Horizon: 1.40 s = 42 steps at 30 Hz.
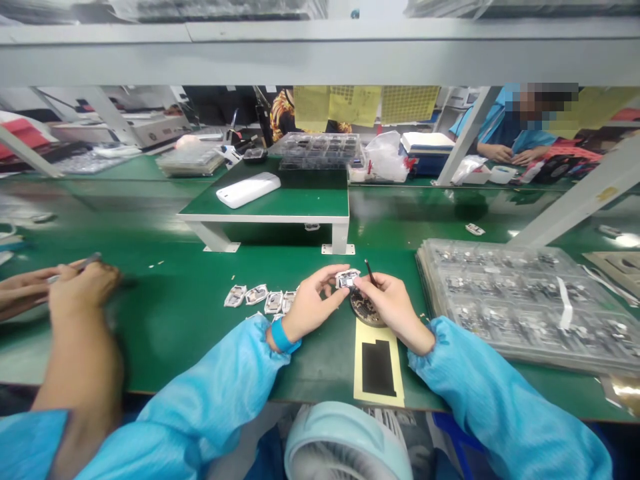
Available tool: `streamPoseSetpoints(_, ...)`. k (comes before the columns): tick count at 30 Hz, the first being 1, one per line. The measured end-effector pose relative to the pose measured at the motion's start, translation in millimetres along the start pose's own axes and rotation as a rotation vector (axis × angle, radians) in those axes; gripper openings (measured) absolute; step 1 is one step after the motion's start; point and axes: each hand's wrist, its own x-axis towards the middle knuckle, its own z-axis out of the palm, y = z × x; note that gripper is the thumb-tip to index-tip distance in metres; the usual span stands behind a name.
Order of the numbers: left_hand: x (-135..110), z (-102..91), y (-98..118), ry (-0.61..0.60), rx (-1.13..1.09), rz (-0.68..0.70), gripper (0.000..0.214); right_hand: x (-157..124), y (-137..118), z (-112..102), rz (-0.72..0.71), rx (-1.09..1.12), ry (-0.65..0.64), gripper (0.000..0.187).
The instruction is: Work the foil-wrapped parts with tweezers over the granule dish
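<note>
My left hand [311, 301] pinches a small white plastic housing [346, 279] with electronic parts inside, raised above the green bench. Between the fingers of my right hand [390, 301] is a thin black tool [369, 270], its end pointing up; its exact kind does not show. The right thumb meets the edge of the housing. Beneath the hands sits a round dish [364, 308] of small pieces, partly covered by my right hand. To the left, several similar white housings [273, 302] lie on the bench, some hidden by my left wrist.
A yellow sheet with a black patch [379, 368] lies in front of the dish. Stacked clear trays of parts [525, 300] stand at right. Ahead is a green raised stand [300, 200] bearing a white device [249, 190]. A co-worker's hands [85, 287] work at far left.
</note>
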Motion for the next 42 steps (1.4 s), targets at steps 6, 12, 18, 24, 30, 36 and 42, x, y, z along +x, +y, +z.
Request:
streamPoseSetpoints(6, -2.0, -2.4, 9.6, 0.050, 0.235, 0.079, 0.042, 0.8, 1.0, -0.2, -0.009, 0.000, 0.005, 0.045)
streamPoseSetpoints(12, -2.7, -1.6, 13.0, 0.063, 0.158, 0.029, 0.042, 0.7, 2.6, 0.1, -0.023, -0.002, 0.014, 0.043)
streamPoseSetpoints(18, 1.6, 1.8, 6.1, -0.018, -0.264, -0.133, 0.057, 0.3, 7.6, 3.9, -0.156, 0.113, -0.003, 0.043)
streamPoseSetpoints(24, 3.2, 0.6, 7.8, -0.035, -0.351, -0.205, 0.053, -0.1, 8.4, 3.8, -0.157, 0.136, -0.044, 0.036)
streamPoseSetpoints(30, 5.3, -2.5, 3.1, 0.004, -0.361, -0.206, 0.036, -0.1, 4.6, 3.3, -0.123, 0.162, -0.044, 0.039)
streamPoseSetpoints(36, 4.8, -1.7, 4.9, 0.018, -0.309, -0.206, 0.038, -0.2, 2.9, 2.7, -0.093, 0.133, -0.031, 0.038)
streamPoseSetpoints(42, 5.0, -2.1, 2.8, 0.013, -0.290, -0.201, 0.038, -0.2, 6.3, 3.1, -0.088, 0.141, -0.028, 0.036)
